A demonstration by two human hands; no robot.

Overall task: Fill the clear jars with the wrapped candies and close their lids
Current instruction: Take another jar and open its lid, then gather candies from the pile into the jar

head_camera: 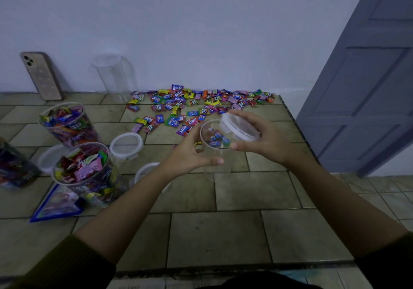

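While the left hand [190, 154] curled round the nearly empty clear jar [215, 157] near the middle of the table [223, 233] and the right hand [266, 141] gripped its lid [239, 128], tilted at the rim, both pieces looked light, stiff and slick, best held round the wall. Five jars showed, three of them full; four lids; wrapped candies [190, 101] beyond counting.

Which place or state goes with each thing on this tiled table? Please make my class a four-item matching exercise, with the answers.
1 phone
2 back jar
3 held jar
4 lid

a gripped by the left hand
b leaning on the wall
c empty, upright by the wall
d in the right hand

Pairs: 1-b, 2-c, 3-a, 4-d
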